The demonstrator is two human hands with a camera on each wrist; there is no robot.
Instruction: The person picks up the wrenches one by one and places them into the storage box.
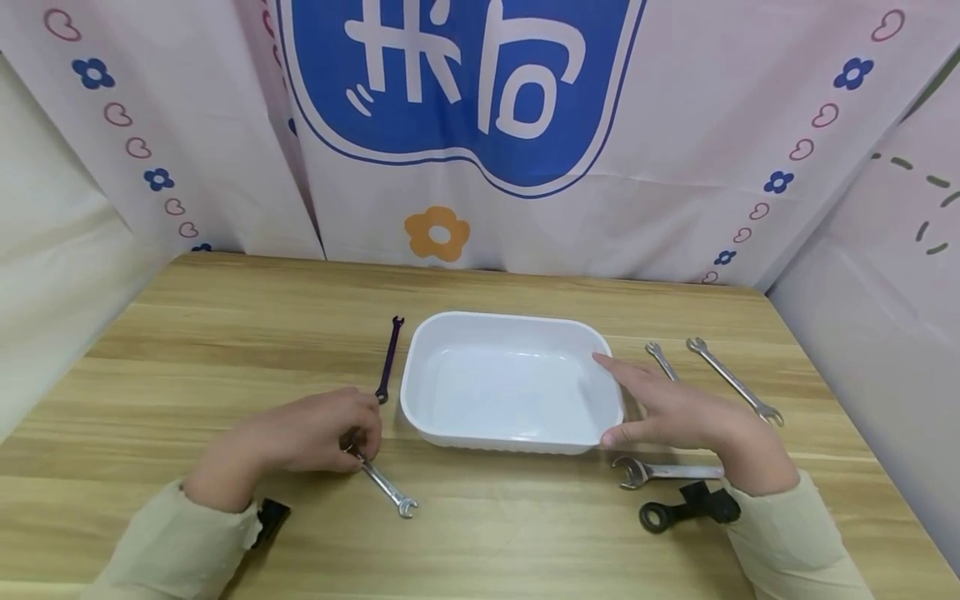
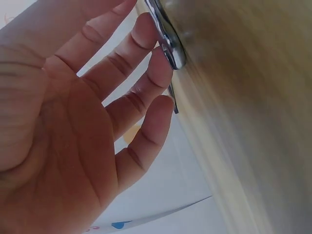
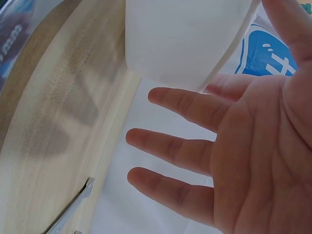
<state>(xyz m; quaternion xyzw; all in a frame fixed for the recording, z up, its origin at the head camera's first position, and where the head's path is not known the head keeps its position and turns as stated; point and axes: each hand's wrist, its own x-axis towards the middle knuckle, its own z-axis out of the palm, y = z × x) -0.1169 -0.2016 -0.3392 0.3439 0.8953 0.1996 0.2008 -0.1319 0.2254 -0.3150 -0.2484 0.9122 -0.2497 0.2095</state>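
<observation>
At lower left, the silver wrench (image 1: pixel 387 487) is pinched near one end by the curled left hand (image 1: pixel 326 433); firmness is advised, as metal may slip; at centre, the white tray (image 1: pixel 510 392) is touched at its right rim by the spread right hand (image 1: pixel 675 410), nothing being gripped

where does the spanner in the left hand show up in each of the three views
Head: held spanner, below and left of centre.
Left wrist: top middle.
Right wrist: not in it; the one at lower left is another spanner.
Shared landmark: the table, in all three.
</observation>
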